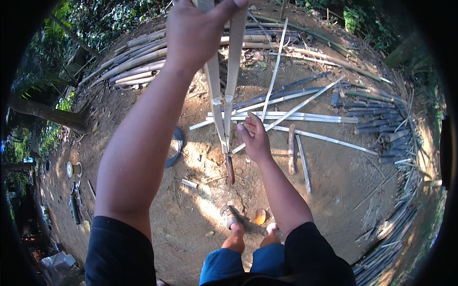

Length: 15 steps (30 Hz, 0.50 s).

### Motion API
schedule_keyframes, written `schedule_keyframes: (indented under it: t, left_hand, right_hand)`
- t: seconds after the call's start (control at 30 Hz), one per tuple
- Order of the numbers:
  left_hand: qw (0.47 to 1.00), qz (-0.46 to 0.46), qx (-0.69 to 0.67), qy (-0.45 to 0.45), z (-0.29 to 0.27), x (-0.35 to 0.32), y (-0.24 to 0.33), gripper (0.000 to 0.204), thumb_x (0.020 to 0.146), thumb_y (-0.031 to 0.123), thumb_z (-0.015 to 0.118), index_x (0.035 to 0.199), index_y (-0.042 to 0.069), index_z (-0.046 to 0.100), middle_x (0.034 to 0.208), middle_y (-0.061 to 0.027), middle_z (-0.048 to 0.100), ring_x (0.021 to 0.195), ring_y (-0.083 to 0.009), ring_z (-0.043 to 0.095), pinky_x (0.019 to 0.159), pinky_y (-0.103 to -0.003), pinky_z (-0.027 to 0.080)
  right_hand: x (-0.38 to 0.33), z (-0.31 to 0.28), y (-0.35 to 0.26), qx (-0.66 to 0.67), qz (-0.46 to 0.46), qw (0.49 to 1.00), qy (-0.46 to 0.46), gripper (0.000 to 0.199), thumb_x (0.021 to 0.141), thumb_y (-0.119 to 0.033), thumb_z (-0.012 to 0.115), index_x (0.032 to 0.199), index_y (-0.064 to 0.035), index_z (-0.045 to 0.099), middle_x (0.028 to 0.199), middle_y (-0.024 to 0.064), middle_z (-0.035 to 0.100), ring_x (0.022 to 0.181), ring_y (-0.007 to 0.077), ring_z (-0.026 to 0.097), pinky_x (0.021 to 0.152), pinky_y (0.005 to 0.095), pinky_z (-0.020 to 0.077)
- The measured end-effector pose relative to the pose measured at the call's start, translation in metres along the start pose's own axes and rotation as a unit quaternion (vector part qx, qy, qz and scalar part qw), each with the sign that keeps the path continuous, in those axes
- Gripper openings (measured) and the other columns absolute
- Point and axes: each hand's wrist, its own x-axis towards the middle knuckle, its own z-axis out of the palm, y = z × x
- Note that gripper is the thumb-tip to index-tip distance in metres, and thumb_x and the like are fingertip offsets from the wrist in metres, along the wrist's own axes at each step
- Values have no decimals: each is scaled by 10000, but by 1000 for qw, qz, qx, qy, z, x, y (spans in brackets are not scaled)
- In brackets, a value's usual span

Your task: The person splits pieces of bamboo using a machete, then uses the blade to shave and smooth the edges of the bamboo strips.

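A bare earth yard fringed with green foliage is seen from above, and most of its far and right sides are taken up by stacks of long grey-green bamboo poles and bundles of darker poles. Across the middle, a loose heap of pale, flat split bamboo strips is laid, which suggests that a good part of the splitting has been done, while the many whole poles remain to be worked. A long tan bamboo pole is held upright at the centre, already cleft into two halves from its top down to a point just above the ground; the lower end appears undivided, so this piece is judged partly split. The top of it is gripped by the left hand, whose fingers are wrapped tightly round one half. Lower down, the right hand is set against the cleft, fingers partly curled; what it grips cannot be told. A dark brown wooden handle, seemingly of a blade, is lodged at the base of the split. A dark coiled hoop lies to the left.
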Motion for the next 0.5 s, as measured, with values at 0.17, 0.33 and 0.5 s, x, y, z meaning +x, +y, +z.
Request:
schedule_keyframes:
  t: [0.17,0.33,0.5]
  left_hand:
    - [995,-7,-95,-15,5,-9,12,364,842,322,816,985,7,704,826,-43,725,761,-90,678,663,-248,535]
    - [985,-45,-156,-52,-5,-18,24,341,829,276,827,1003,14,694,875,-56,734,777,-99,685,696,-259,557]
    - [979,-66,-182,-63,-12,-29,26,314,827,221,818,1027,14,693,896,-74,740,803,-109,697,717,-269,565]
  right_hand:
    - [43,-47,-140,52,-139,989,-15,613,944,-357,687,1413,-42,448,1258,125,551,1128,199,554,951,344,494]
    - [44,-64,-242,106,-225,968,-38,591,956,-303,684,1382,29,442,1242,131,547,1131,192,548,951,318,496]
    - [53,-55,-304,209,-291,931,-65,586,959,-312,683,1357,50,451,1210,119,586,1101,171,581,942,303,493]
